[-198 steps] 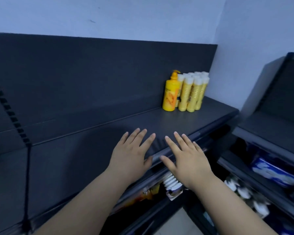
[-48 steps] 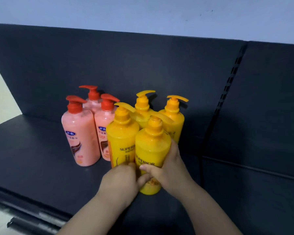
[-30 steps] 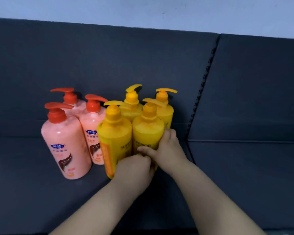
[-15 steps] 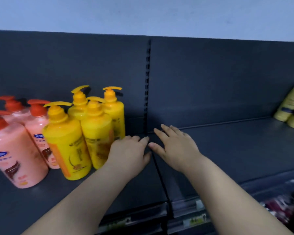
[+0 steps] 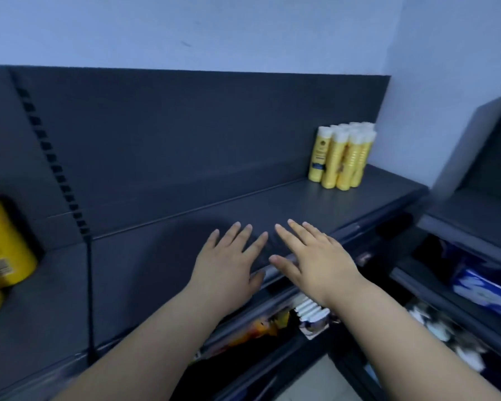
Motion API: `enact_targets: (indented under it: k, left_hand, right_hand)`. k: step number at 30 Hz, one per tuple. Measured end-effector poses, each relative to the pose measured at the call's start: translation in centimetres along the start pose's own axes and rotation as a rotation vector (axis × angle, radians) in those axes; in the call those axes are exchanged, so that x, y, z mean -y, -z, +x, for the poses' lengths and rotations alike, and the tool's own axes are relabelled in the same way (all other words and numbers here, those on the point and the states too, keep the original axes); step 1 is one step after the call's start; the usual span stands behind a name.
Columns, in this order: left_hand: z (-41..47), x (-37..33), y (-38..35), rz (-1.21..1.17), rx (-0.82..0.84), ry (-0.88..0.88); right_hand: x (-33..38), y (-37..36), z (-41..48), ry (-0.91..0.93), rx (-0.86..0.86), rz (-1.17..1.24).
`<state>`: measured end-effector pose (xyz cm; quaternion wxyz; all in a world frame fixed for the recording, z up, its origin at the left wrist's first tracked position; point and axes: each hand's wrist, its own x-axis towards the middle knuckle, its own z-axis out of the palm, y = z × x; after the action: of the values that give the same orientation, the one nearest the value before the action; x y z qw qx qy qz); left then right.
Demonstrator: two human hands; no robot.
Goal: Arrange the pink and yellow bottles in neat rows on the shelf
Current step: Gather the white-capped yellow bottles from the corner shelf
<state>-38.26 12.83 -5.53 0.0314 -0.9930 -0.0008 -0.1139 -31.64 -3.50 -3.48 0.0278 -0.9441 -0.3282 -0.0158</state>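
Observation:
My left hand (image 5: 227, 266) and my right hand (image 5: 313, 260) lie side by side over the front edge of the dark shelf (image 5: 162, 250), palms down, fingers spread, holding nothing. One yellow bottle (image 5: 3, 244) shows blurred at the far left edge of the shelf, cut off by the frame. The pink bottles are out of view. A tight cluster of slim yellow tubes with white caps (image 5: 340, 156) stands at the far right end of the shelf against the back panel.
A perforated upright strip (image 5: 55, 166) divides the back panel at the left. Below the shelf edge sit packaged goods (image 5: 311, 315). At the right stands another dark shelf unit (image 5: 475, 221) with blue and white packs (image 5: 486, 293).
Both hands have let go of the yellow bottles and now rest open on the shelf. The view has swung right, so the pink and most yellow bottles have left the frame.

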Motion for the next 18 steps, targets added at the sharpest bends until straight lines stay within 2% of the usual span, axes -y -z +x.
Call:
enact_targets:
  k: [7, 12, 18]
  left_hand:
    - [6.5, -9.1, -0.1, -0.006, -0.026, -0.137]
    - [10.2, -11.7, -1.0, -0.008, -0.023, -0.192]
    - [16.0, -11.6, -2.9, -0.04, -0.044, -0.201]
  right_hand:
    - [-10.0, -1.0, -3.7, -0.148, -0.017, 0.086]
    - [-13.9, -1.6, -2.9, -0.191, -0.058, 0.128]
    - [-17.6, -2.0, 1.5, -0.173, -0.107, 0.086]
